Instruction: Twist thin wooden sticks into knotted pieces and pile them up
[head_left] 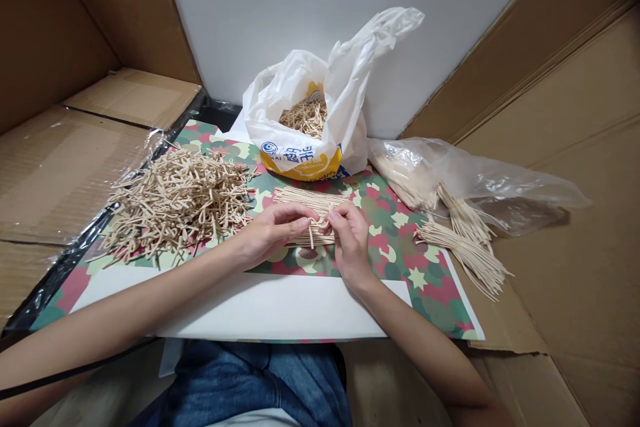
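Between my two hands a thin beige stick [312, 235] is bent into a loop, one end hanging down. My left hand [280, 225] pinches it between thumb and forefinger. From the other side, the fingertips of my right hand [349, 233] are closed on the same bent stick. Just behind and under both hands lies a row of straight beige sticks [313, 196] on the camouflage-patterned sheet [265, 260]. To the left of my left hand is a large heap of knotted, bent sticks [180, 200].
A white plastic bag [345, 107] stands at the back, holding more short bent pieces [306, 117]. Tied bundles of straight sticks [465, 250] and a clear plastic bag [480, 173] lie at the right. Cardboard walls [575, 147] rise on both sides. White paper [280, 307] covers the front edge.
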Available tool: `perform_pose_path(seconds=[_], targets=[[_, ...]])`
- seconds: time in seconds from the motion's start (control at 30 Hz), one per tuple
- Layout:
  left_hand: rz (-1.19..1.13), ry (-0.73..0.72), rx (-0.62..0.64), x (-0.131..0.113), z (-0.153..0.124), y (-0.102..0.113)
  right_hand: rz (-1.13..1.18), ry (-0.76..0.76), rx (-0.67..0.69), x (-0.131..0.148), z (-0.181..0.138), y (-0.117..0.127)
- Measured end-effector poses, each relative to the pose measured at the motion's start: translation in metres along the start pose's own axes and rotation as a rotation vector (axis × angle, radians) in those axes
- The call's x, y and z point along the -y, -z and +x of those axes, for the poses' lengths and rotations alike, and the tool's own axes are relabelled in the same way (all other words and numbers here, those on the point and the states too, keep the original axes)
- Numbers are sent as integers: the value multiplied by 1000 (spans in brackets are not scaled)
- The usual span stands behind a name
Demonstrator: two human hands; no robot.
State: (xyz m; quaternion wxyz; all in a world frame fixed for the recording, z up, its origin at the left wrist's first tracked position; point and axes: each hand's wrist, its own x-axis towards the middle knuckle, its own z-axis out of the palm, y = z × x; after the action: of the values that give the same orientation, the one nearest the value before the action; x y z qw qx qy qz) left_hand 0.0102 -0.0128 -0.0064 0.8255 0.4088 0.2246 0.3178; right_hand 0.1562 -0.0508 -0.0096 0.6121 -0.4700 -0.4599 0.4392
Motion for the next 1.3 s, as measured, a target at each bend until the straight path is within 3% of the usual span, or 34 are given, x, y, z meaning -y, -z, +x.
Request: perform_pose_path(seconds=[0.27, 0.47, 0.53, 0.63, 0.7, 1.03, 1.3], targets=[[-6, -23, -55, -12, 0, 4, -86, 23, 90, 2, 4, 3], [229, -97, -80, -22, -3, 5, -282, 159, -167, 7, 16, 19], [325, -105, -49, -24, -4, 5, -420, 250, -64, 10, 15, 21], [423, -123, -3, -26, -4, 6, -675, 381, 270, 12, 10, 17], [458, -152, -8, -27, -4, 7, -812, 471, 352, 11, 6, 12], [429, -200, -73, -23, -3, 6, -980, 650, 298, 1, -1, 3], [391, -213, -120, -21, -1, 4, -901, 564, 313, 5, -1, 2]])
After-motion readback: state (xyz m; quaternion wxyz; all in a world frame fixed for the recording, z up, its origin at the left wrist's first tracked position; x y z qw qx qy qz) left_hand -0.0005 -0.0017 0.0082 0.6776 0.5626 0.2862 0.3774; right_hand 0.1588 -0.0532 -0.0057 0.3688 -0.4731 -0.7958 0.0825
